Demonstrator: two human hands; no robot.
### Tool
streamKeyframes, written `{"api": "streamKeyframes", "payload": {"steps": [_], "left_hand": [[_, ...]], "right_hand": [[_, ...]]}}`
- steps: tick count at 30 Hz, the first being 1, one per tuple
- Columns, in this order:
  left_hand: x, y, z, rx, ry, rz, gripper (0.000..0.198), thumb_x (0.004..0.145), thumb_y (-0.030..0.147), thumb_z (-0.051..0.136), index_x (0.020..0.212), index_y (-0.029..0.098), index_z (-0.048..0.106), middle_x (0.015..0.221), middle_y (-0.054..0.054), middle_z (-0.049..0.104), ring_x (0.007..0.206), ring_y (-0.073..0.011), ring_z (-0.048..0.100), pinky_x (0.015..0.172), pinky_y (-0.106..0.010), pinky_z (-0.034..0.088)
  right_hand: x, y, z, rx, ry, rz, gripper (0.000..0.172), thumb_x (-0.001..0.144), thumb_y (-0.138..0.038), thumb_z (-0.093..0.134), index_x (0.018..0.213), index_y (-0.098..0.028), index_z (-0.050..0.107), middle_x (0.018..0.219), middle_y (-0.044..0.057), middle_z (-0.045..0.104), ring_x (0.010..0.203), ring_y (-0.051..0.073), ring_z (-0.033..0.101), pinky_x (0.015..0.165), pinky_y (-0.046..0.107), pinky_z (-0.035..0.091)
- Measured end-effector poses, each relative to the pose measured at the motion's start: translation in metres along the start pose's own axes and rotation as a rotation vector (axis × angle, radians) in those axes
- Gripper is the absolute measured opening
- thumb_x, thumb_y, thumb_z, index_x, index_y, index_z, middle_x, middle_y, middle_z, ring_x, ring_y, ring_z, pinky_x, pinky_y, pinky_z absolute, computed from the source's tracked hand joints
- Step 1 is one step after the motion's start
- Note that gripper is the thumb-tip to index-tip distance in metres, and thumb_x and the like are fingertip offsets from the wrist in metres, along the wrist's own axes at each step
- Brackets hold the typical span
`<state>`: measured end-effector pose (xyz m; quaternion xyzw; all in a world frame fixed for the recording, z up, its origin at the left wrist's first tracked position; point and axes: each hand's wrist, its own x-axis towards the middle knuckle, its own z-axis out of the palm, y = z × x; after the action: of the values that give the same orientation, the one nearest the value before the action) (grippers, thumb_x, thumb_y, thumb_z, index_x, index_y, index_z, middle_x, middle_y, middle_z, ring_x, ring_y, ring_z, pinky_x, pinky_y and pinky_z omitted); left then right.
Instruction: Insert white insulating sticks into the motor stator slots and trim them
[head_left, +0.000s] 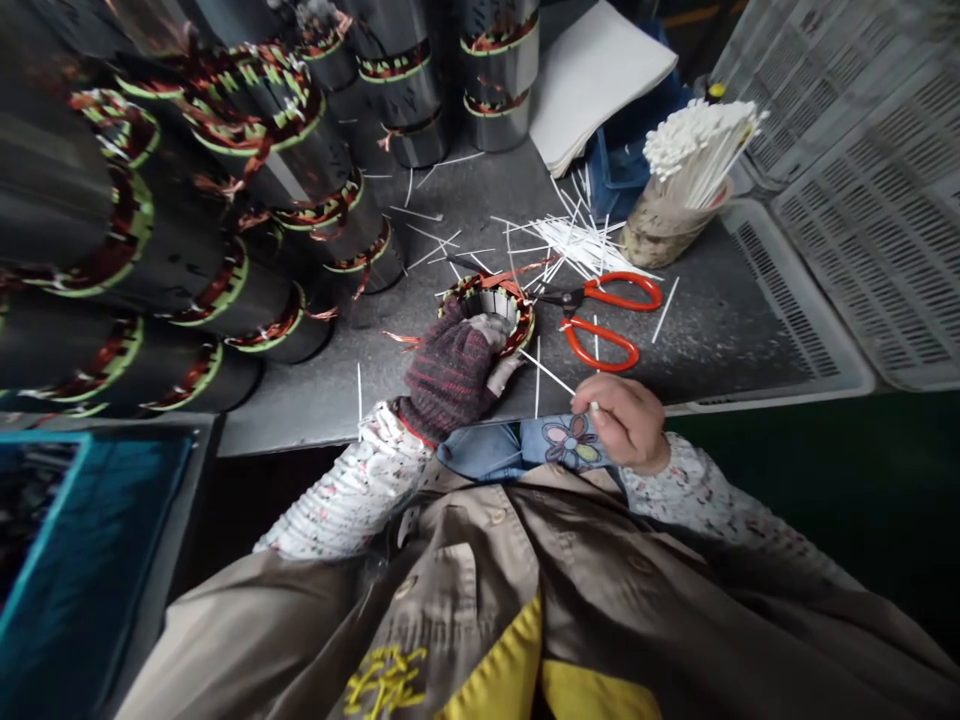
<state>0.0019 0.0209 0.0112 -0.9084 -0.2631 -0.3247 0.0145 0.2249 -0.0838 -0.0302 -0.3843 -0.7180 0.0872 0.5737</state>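
A ring-shaped motor stator (517, 340) with copper windings and a pale green edge stands on the grey bench in front of me. My left hand (454, 362), in a dark knitted glove with light fingertips, grips its near left side, the fingers reaching into the bore. In my bare right hand (626, 418), closed in a pinch, is a thin white stick (551, 373). The stick's far end points at the stator's near right rim; whether it touches, I cannot tell. Scissors with red handles (611, 345) lie right of the stator, blades towards it.
Stacked stators (300, 180) crowd the left and back. Loose white sticks (577, 240) lie scattered behind the scissors. A cup (664, 225) holds a white-tipped bundle, near a blue bin (619, 165) and white sheets (600, 80). White plastic baskets (810, 330) stand right; a blue crate (97, 540), lower left.
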Motion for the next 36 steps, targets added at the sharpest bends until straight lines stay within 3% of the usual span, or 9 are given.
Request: {"api": "streamKeyframes", "payload": {"steps": [2, 5, 7, 11, 14, 24, 29, 32, 36], "left_hand": [[-0.001, 0.002, 0.001, -0.067, -0.044, -0.108, 0.041, 0.099, 0.039, 0.069, 0.13, 0.015, 0.059, 0.12, -0.014, 0.076, 0.113, -0.0273, 0.075, 0.11, -0.049, 0.058], [-0.003, 0.004, 0.001, -0.252, -0.086, -0.275, 0.074, 0.099, 0.039, 0.07, 0.16, 0.017, 0.035, 0.145, -0.019, 0.065, 0.122, -0.0269, 0.072, 0.109, -0.045, 0.058], [-0.002, 0.005, 0.001, -0.399, -0.089, -0.323, 0.074, 0.104, 0.033, 0.061, 0.167, 0.021, 0.024, 0.148, -0.018, 0.062, 0.121, -0.0226, 0.073, 0.105, -0.039, 0.061], [0.001, 0.005, -0.002, -0.468, -0.052, -0.303, 0.035, 0.108, 0.029, 0.054, 0.142, 0.022, 0.061, 0.131, -0.011, 0.075, 0.121, -0.0207, 0.072, 0.106, -0.039, 0.061], [0.005, 0.005, -0.004, -0.49, -0.005, -0.27, 0.021, 0.106, 0.031, 0.06, 0.117, 0.02, 0.075, 0.118, -0.008, 0.08, 0.118, -0.0213, 0.073, 0.108, -0.041, 0.06], [0.004, -0.002, -0.003, -0.429, -0.077, -0.192, 0.025, 0.107, 0.037, 0.057, 0.117, 0.024, 0.075, 0.119, -0.007, 0.08, 0.12, -0.0224, 0.073, 0.11, -0.047, 0.058], [0.002, -0.001, -0.001, -0.318, -0.076, -0.181, 0.022, 0.104, 0.03, 0.057, 0.116, 0.023, 0.074, 0.12, -0.007, 0.078, 0.118, -0.0224, 0.072, 0.109, -0.045, 0.058], [0.002, 0.003, 0.0, -0.268, -0.048, -0.187, 0.022, 0.105, 0.031, 0.056, 0.116, 0.022, 0.072, 0.123, -0.007, 0.076, 0.121, -0.0219, 0.07, 0.108, -0.043, 0.058], [0.001, 0.003, -0.002, -0.228, -0.039, -0.208, 0.021, 0.106, 0.037, 0.056, 0.117, 0.023, 0.067, 0.129, -0.007, 0.073, 0.126, -0.0213, 0.068, 0.109, -0.041, 0.058]], "right_hand": [[0.005, 0.001, 0.005, 0.001, -0.018, 0.052, 0.023, 0.1, -0.024, 0.049, 0.081, -0.023, 0.061, 0.072, 0.002, 0.071, 0.064, 0.017, 0.069, 0.061, 0.031, 0.056], [0.019, 0.001, 0.023, 0.022, 0.01, 0.131, 0.022, 0.102, -0.026, 0.054, 0.084, -0.022, 0.065, 0.081, 0.004, 0.076, 0.074, 0.016, 0.073, 0.067, 0.029, 0.056], [0.029, 0.001, 0.034, 0.05, 0.051, 0.226, 0.022, 0.101, -0.031, 0.06, 0.083, -0.021, 0.066, 0.079, 0.003, 0.076, 0.068, 0.014, 0.071, 0.063, 0.026, 0.053], [0.04, -0.002, 0.042, 0.082, 0.058, 0.389, 0.029, 0.102, -0.039, 0.059, 0.083, -0.02, 0.068, 0.073, 0.001, 0.071, 0.059, 0.013, 0.062, 0.058, 0.026, 0.049], [0.045, -0.007, 0.038, 0.043, 0.05, 0.336, 0.028, 0.103, -0.035, 0.055, 0.081, -0.021, 0.066, 0.075, 0.001, 0.068, 0.067, 0.014, 0.063, 0.064, 0.028, 0.049], [0.051, 0.007, 0.044, -0.196, -0.028, 0.332, 0.028, 0.093, -0.028, 0.06, 0.067, -0.021, 0.054, 0.067, -0.001, 0.054, 0.056, 0.012, 0.045, 0.057, 0.029, 0.034], [0.06, -0.01, 0.038, -0.191, -0.12, 0.308, 0.037, 0.095, -0.032, 0.06, 0.063, -0.021, 0.048, 0.063, -0.001, 0.048, 0.055, 0.012, 0.042, 0.055, 0.031, 0.029], [0.069, -0.025, 0.023, -0.01, -0.178, 0.315, 0.041, 0.101, -0.03, 0.054, 0.061, -0.021, 0.049, 0.062, 0.0, 0.051, 0.059, 0.013, 0.05, 0.058, 0.031, 0.037], [0.07, -0.03, 0.009, 0.3, -0.145, 0.391, 0.042, 0.102, -0.051, 0.059, 0.072, -0.023, 0.065, 0.081, 0.005, 0.066, 0.082, 0.02, 0.064, 0.076, 0.037, 0.054]]}}
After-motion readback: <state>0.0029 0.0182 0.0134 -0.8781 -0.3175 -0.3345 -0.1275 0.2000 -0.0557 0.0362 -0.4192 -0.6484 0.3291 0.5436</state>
